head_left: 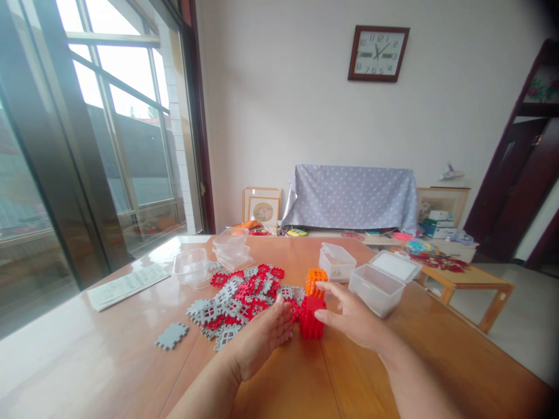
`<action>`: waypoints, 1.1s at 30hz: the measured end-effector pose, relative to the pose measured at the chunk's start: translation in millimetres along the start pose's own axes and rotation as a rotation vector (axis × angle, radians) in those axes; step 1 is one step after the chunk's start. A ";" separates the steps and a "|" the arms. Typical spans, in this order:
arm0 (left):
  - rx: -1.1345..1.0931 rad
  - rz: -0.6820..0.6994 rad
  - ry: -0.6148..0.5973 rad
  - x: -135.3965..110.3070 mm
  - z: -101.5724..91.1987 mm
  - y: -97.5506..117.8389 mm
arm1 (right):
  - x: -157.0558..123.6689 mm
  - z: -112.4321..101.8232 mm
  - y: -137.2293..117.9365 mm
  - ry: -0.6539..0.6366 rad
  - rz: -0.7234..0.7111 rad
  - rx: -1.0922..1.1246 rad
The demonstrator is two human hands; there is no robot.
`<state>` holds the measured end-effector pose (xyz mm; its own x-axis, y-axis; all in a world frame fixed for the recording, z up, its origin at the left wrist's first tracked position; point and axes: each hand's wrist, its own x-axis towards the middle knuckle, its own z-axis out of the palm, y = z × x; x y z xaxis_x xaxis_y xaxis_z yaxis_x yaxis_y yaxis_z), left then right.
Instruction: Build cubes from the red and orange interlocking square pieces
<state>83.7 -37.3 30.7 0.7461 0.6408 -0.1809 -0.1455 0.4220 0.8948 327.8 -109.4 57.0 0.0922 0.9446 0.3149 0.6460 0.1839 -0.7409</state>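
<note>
A stack of red notched plastic tiles [311, 327] stands on the wooden table [279, 387], with a stack of orange notched tiles [314, 283] just behind it. My left hand [264, 337] is to the left of the red stack, fingers stretched out and palm turned toward it, holding nothing. On the other side, my right hand [351, 311] is open, thumb and fingers apart. Its thumb tip is at the red stack's right edge and its fingertips are by the orange stack; whether they touch is unclear. Beyond my left hand lies a loose pile of grey and red tiles [238, 297].
One grey tile [172, 336] lies apart at the left, near some printed paper sheets [127, 286]. Clear plastic boxes [191, 267] stand behind the pile. At the right are a small translucent box [337, 263] and an open lidded box [376, 290]. A wooden stool [469, 279] stands beyond the table.
</note>
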 end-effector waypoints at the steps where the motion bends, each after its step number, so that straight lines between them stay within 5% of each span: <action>1: 0.031 0.020 0.013 -1.1 2.2 0.9 | 1.0 0.1 1.2 0.031 0.015 0.047; 7: 0.606 0.385 0.167 -4.9 9.6 2.0 | 8.2 12.2 11.4 0.365 0.150 0.154; 14: 1.188 0.664 0.400 -0.4 -6.5 0.5 | 6.4 25.1 13.7 0.448 0.013 -0.005; 18: 1.364 0.621 0.497 -0.6 -1.6 14.8 | 5.0 20.7 15.3 0.503 -0.014 -0.011; 25: 1.657 0.411 0.452 28.3 19.7 27.4 | 5.1 18.3 21.5 0.513 -0.048 -0.038; 33: 1.798 0.252 0.446 31.8 -10.2 31.4 | 6.5 15.6 22.3 0.521 -0.049 -0.059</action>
<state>96.2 2.9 48.9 0.5724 0.7970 0.1928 0.7820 -0.6013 0.1641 331.0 -94.9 33.3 0.4154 0.6724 0.6126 0.6994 0.1944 -0.6877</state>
